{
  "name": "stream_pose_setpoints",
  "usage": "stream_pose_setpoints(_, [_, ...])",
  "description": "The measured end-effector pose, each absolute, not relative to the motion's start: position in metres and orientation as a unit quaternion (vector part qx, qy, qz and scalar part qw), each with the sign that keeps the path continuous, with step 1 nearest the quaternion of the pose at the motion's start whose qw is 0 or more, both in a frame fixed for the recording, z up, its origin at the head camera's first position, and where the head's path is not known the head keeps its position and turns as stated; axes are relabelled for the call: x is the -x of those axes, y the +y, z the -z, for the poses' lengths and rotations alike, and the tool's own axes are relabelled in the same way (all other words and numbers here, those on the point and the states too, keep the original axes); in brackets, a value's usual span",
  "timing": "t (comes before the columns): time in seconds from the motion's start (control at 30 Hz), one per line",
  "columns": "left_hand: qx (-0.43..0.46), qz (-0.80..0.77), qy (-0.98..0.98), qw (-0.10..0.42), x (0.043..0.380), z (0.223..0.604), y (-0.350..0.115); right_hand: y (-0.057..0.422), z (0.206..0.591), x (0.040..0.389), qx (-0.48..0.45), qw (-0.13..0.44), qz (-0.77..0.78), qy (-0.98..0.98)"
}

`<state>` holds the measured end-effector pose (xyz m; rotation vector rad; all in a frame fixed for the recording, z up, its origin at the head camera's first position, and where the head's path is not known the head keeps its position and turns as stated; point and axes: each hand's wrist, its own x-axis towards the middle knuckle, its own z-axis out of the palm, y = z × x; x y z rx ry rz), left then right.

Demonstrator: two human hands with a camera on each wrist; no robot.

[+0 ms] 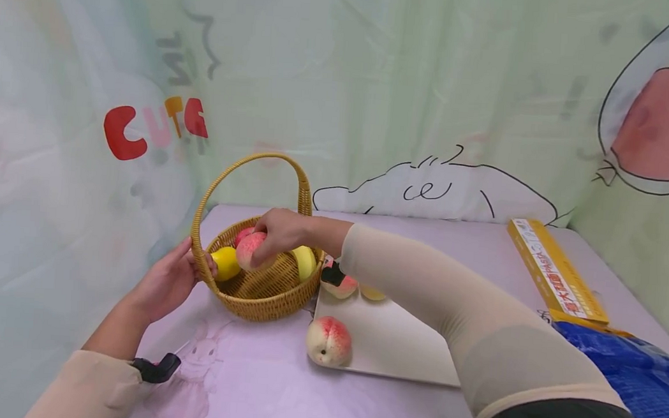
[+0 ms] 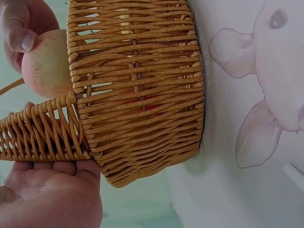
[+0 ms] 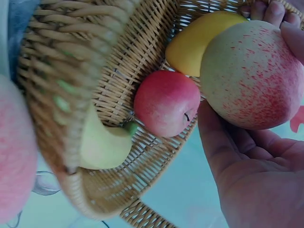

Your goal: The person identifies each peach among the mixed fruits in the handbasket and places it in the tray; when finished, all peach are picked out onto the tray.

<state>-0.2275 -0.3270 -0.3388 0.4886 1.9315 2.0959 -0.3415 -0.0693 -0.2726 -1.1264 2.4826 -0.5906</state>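
My right hand (image 1: 284,235) holds a pink-and-cream peach (image 1: 249,251) over the wicker basket (image 1: 259,308). In the right wrist view, the thumb and fingers lie around this peach (image 3: 251,76). My left hand (image 1: 169,280) grips the foot of the basket's handle; its fingers pass behind the weave in the left wrist view (image 2: 52,190). Inside the basket lie a red apple (image 3: 167,103), a smooth yellow fruit (image 1: 225,264) by the left rim and a pale yellow banana (image 1: 304,263) with a green tip at the right side.
Right of the basket is a white board (image 1: 395,344). One peach (image 1: 329,341) sits at its near left corner; another peach (image 1: 341,287) and a yellow fruit (image 1: 372,293) are farther back, partly behind the right arm. A yellow pasta box (image 1: 557,270) and a blue bag (image 1: 629,380) lie at the right.
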Motion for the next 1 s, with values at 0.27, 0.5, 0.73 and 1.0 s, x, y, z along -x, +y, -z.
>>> stream_pose_setpoints(0.27, [-0.163,-0.72,0.663,0.125,0.225,0.336,-0.33,-0.055,0.273,0.34,0.387,0.158,0.254,0.873])
stream_pose_setpoints(0.5, [-0.162,-0.72,0.662,0.13,0.225,0.336,-0.328,-0.04,0.28,0.336,0.36,0.131,0.308,0.871])
stream_pose_setpoints(0.73, [-0.162,-0.716,0.666,0.133,0.223,0.337,-0.326,-0.024,0.28,0.327,0.353,0.109,0.347,0.862])
stream_pose_setpoints(1.0, [-0.18,-0.716,0.663,0.126,0.223,0.336,-0.326,-0.007,0.273,0.313,0.347,0.106,0.384,0.849])
